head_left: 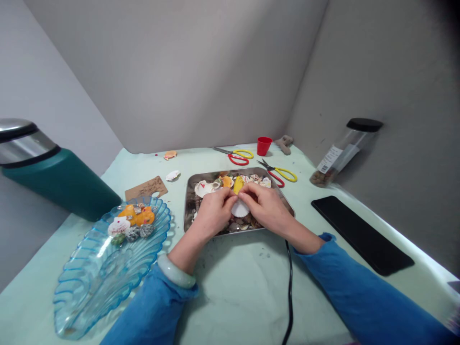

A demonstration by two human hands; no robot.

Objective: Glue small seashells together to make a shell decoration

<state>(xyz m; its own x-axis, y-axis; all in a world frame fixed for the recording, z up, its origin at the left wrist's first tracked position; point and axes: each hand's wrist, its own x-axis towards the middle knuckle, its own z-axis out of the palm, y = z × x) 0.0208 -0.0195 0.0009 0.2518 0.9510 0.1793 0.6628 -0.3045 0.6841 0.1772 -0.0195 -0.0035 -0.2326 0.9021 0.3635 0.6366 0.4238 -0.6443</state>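
Grey panels [201,72] stand behind and beside a pale green tabletop [237,306] in the head view. Near its middle sits a metal tray [186,206], filled with a jumble of small shells and pebble-like bits; a broad pale shell [204,188] lies at its left, and an orange piece [227,181] toward the back. Over this tray the left hand [216,210] and the right hand [265,203] meet, each with thumb and finger pinching the upper edge of a white ribbed shell [240,209]. Just behind the fingertips shows a yellow piece [238,184]; whether they touch it, I cannot tell.

To the left, a clear blue leaf-shaped dish [97,287] carries its contents at the far end: orange shells [145,216], a red-marked white shell [118,226], two speckled balls [139,232] and a green lump [118,239]. Beside the dish, a teal bottle [68,182] has its metal-and-black top on, so its inside is hidden. On the right, a clear jar [341,155] with a black lid and a label holds brown lumps [319,178] at the bottom. Behind the tray stands a small red cup [264,147], its inside not visible.
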